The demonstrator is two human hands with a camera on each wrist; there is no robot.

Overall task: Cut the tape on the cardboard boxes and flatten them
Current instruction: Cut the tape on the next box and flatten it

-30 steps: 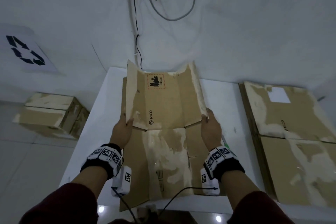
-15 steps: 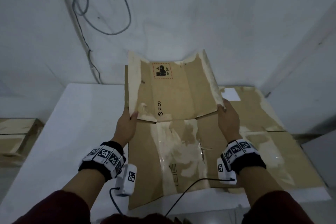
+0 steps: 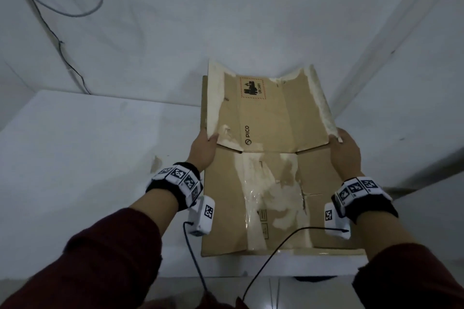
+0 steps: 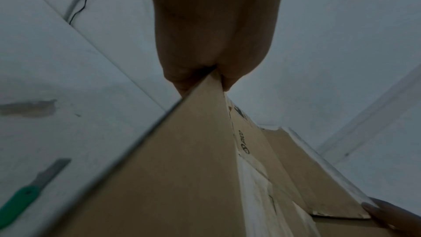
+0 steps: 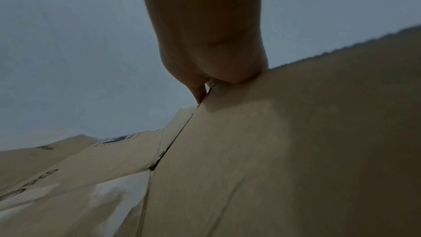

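Note:
A flattened brown cardboard box (image 3: 263, 183) with torn white patches and a "PICO" print is held over the right part of the white table (image 3: 75, 158). Its far flap is bent up towards the wall. My left hand (image 3: 203, 150) grips the left edge at the fold, thumb on top. My right hand (image 3: 345, 153) grips the right edge at the same fold. In the left wrist view the left hand (image 4: 205, 78) pinches the cardboard (image 4: 182, 168) edge. The right wrist view has the right hand (image 5: 205, 82) pinching the cardboard (image 5: 273, 150) the same way.
A green-handled knife (image 4: 25, 194) lies on the table to the left of the box. Cables (image 3: 62, 7) hang down the wall at the back left. A wall corner (image 3: 376, 63) rises close behind the box on the right.
Both hands have carried the flattened box to the right, over where the stack of flattened boxes lay. My view swung right too, so the box on the floor at the left is out of sight.

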